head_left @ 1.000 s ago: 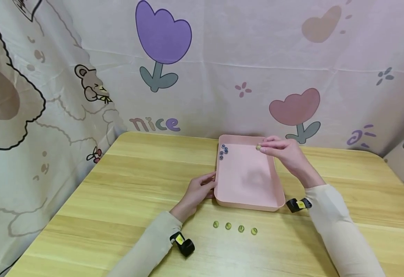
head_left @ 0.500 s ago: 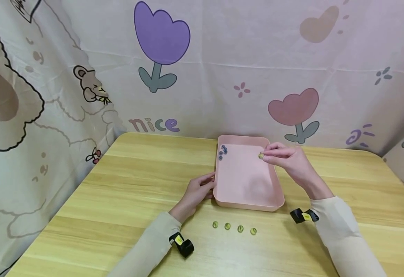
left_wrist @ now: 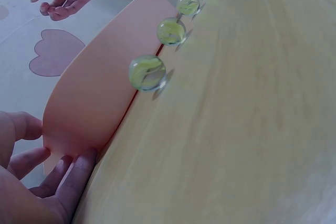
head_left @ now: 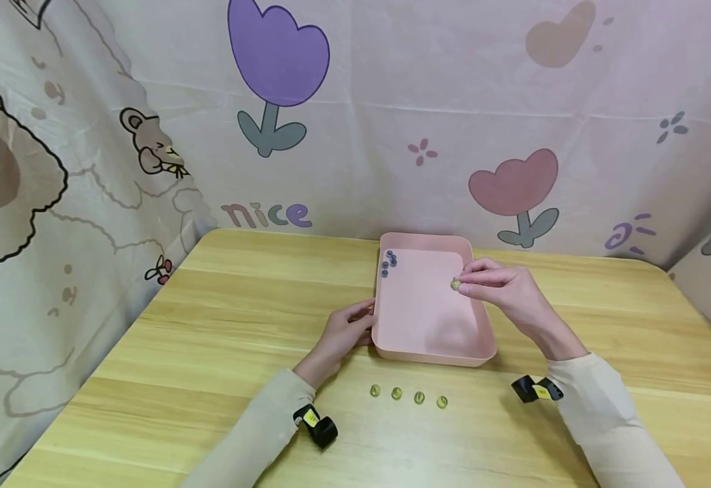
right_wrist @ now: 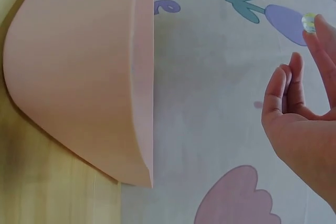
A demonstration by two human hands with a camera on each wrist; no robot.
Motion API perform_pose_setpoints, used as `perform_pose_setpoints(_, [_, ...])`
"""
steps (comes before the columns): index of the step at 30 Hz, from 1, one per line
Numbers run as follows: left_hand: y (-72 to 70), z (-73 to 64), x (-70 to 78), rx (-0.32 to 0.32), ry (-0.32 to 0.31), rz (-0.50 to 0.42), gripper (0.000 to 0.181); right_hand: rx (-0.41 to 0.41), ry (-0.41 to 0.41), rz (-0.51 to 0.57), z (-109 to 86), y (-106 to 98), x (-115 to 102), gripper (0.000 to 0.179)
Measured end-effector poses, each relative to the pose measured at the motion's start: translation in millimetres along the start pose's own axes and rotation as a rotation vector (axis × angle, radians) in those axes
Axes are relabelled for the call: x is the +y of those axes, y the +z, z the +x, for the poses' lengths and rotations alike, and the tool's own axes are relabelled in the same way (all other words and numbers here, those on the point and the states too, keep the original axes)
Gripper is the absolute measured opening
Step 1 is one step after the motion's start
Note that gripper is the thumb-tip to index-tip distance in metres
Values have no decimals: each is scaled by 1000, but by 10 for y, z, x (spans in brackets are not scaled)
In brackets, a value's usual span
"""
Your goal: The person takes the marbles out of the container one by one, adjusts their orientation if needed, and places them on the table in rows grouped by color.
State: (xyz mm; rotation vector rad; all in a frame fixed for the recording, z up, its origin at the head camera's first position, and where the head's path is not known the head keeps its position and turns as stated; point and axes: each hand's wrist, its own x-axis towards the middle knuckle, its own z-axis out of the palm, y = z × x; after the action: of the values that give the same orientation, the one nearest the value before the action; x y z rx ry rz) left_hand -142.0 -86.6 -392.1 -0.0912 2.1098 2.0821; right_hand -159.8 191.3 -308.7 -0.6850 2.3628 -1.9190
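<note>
Over the right side of a pink tray (head_left: 434,360), my right hand (head_left: 516,298) pinches a clear marble with yellow-green in it (head_left: 455,284) between thumb and fingertips. The right wrist view has this marble (right_wrist: 310,23) held above the tray's rim, the other fingers loosely bent. My left hand (head_left: 339,337) rests against the tray's left outer wall. In the left wrist view its fingers (left_wrist: 81,174) touch that wall, with none seen reaching over the rim. Several blue marbles (head_left: 386,265) sit in the tray's far left corner.
Several yellow-green marbles (head_left: 419,398) lie in a row on the wooden table (head_left: 257,298), just in front of the tray. A printed curtain (head_left: 355,122) hangs close behind the table's far edge. Each wrist wears a small black camera (head_left: 315,425).
My right hand has drawn back a little toward me over the tray, still pinching the marble. The left hand stays at the tray's side. The head view has shifted slightly.
</note>
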Motion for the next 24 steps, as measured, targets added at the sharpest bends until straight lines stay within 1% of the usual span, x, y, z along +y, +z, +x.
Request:
perform_pose_setpoints(6, [-6,17,2,-4,-9,8,42,-33,-22,40,-29,67,6,16])
perform_pose_setpoints(9, [-16,21,8,-2,-7,0,42,-42,-26,36,-32,114,6,17])
perform_pose_setpoints(13, [-19,20,10,-7,-2,-3,43,-64,-5,5,-61,169,-1,17])
perform_pose_setpoints(18, [-10,15,2,-5,-17,-4,42,-91,26,-15,-134,210,-8,18])
perform_pose_setpoints(21, [-10,11,-4,-6,-4,-5,43,-98,36,-18,-183,225,-2,18])
perform_pose_setpoints(24, [-12,5,-7,-5,-6,-8,43,-101,54,-42,-245,237,15,17])
